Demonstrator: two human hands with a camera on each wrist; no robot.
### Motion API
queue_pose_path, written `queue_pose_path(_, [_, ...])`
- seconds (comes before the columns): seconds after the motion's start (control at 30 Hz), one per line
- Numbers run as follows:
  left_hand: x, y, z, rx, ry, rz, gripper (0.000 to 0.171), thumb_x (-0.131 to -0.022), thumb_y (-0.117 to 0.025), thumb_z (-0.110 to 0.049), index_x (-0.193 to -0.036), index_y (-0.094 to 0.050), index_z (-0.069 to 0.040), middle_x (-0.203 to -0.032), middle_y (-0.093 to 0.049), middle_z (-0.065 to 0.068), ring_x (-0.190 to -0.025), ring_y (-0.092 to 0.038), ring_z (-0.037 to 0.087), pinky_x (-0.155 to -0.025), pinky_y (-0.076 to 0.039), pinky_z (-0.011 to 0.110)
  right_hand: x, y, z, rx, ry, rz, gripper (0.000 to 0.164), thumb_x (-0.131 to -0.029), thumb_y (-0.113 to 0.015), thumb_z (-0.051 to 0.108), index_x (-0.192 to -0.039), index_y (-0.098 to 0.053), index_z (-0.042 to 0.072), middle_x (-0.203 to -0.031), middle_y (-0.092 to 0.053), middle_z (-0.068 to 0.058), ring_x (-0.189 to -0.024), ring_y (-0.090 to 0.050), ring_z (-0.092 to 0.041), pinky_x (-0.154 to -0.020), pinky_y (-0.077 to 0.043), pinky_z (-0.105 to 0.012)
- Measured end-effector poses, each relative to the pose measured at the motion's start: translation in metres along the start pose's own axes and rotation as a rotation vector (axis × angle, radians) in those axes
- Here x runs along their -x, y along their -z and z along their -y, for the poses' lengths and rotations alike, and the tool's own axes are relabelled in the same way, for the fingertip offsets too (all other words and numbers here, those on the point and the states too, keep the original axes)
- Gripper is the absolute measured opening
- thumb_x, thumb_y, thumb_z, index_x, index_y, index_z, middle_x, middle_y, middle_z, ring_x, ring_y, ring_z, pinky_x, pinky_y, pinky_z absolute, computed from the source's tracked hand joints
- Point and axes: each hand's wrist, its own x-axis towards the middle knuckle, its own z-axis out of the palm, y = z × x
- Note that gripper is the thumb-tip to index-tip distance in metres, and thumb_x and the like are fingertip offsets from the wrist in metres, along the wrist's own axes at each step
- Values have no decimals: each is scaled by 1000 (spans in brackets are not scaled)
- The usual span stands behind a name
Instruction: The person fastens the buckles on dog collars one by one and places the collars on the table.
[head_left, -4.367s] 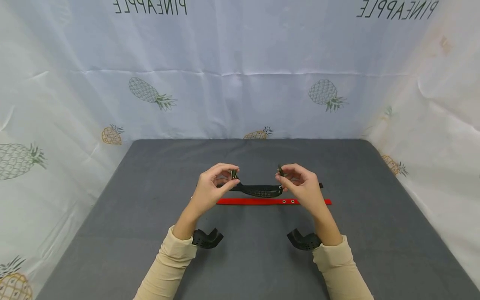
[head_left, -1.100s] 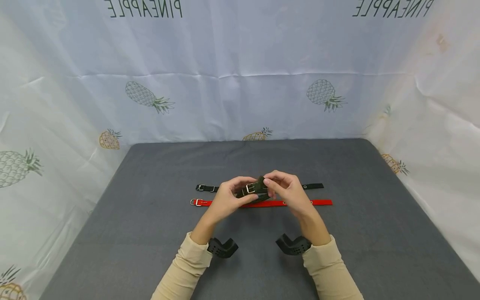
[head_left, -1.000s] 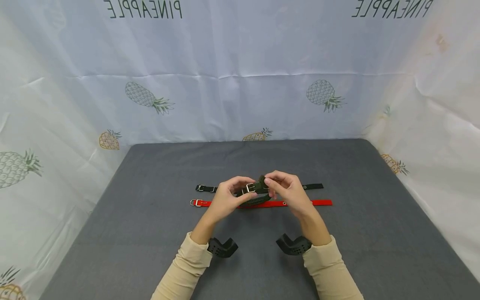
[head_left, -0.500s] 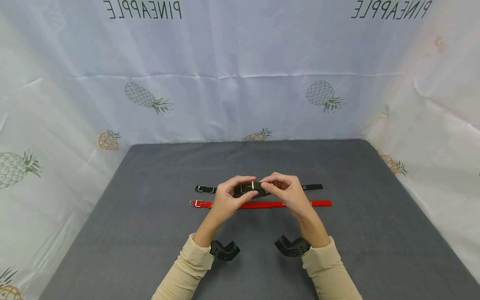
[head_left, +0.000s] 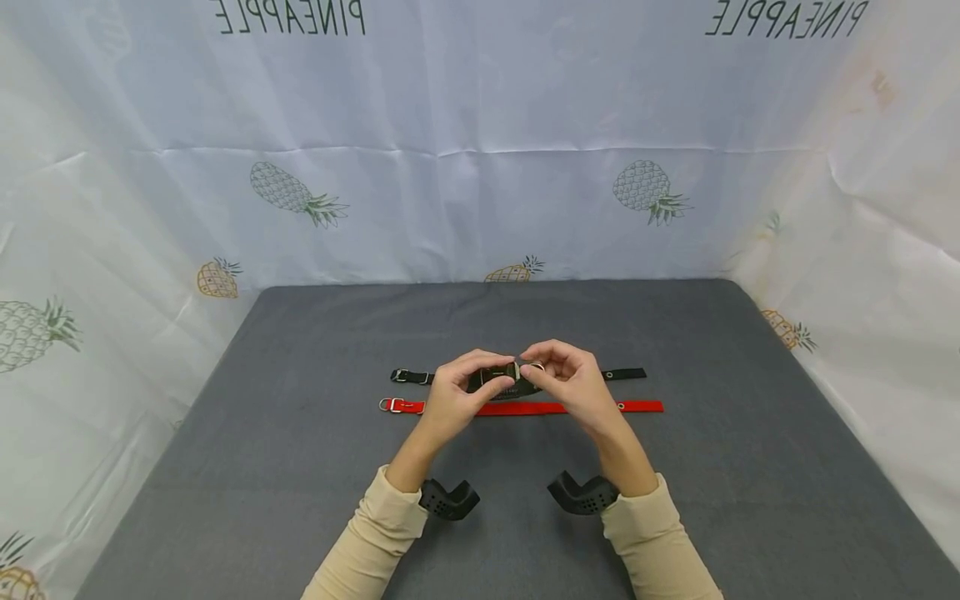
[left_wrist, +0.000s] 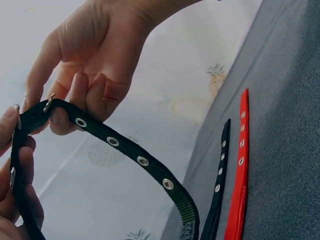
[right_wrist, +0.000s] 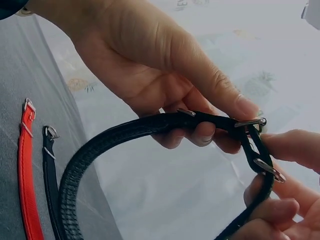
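I hold a dark green collar (head_left: 498, 381) bent into a loop above the grey table (head_left: 300, 467). My left hand (head_left: 456, 398) pinches its buckle end, and my right hand (head_left: 573, 387) pinches the eyelet end right against the buckle. In the left wrist view the right hand (left_wrist: 100, 45) grips the eyelet strap of the collar (left_wrist: 142, 161). The right wrist view has my left hand (right_wrist: 150, 60) with its thumb at the buckle of the collar (right_wrist: 110, 135), while my right hand (right_wrist: 295, 147) holds a metal ring.
A red strap (head_left: 645, 407) and a thinner black strap (head_left: 626, 373) lie flat side by side under my hands, buckles to the left. They also show as the red strap (left_wrist: 239, 175) (right_wrist: 27, 175) and the black strap (left_wrist: 220, 170) (right_wrist: 50, 170). Pineapple-print curtains (head_left: 480, 208) wall three sides.
Earlier my hands held the collar's two ends apart, the band sagging between them. They have since come together, the collar is looped, and the eyelet end now sits at the buckle.
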Motion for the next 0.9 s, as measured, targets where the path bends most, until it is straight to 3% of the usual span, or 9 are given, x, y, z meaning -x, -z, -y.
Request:
queue_pose_path(0.2, [0, 1, 2, -26, -95, -41, 21, -88, -66, 0, -107, -66, 10, -106, -61, 25, -101, -58, 2, -82, -54, 17, -1, -5, 1, 115, 82, 64, 36, -86, -70, 3, -118, -60, -9, -71, -53, 16, -46, -30, -11, -42, -29, -25])
queue_pose_path(0.37, [-2, 2, 4, -78, -217, -53, 25, -90, -65, -10, -102, -68, 10, -101, -59, 21, -93, -57, 13, -76, -53, 18, -2, -11, -1, 187, 190, -8, 32, -81, -74, 2, -109, -67, -10, -62, -46, 3, -42, -25, -13, -39, -26, -21])
queue_pose_path(0.5, [-3, 1, 4, -80, -260, -59, 30, -90, -64, -17, -101, -69, 11, -98, -59, 20, -90, -56, 14, -72, -52, 20, -2, -12, -4, 184, 263, -47, 28, -78, -77, 3, -101, -69, -12, -60, -40, -7, -42, -25, -13, -39, -26, -21])
queue_pose_path(0.7, [-2, -2, 3, -24, -235, -53, 32, -93, -61, -20, -101, -65, 11, -97, -58, 22, -93, -57, 6, -75, -54, 20, -5, -12, -8, 137, 387, -31, 24, -78, -77, 3, -96, -70, -10, -60, -41, -8, -41, -22, -12, -38, -23, -20])
queue_pose_path(0.9, [-1, -3, 1, -21, -159, -56, 26, -95, -58, -14, -104, -59, 10, -100, -59, 26, -99, -58, -1, -86, -54, 19, -6, -9, -10, 121, 408, -18, 18, -79, -75, -1, -96, -69, -6, -61, -40, -6, -40, -22, -12, -37, -22, -20])
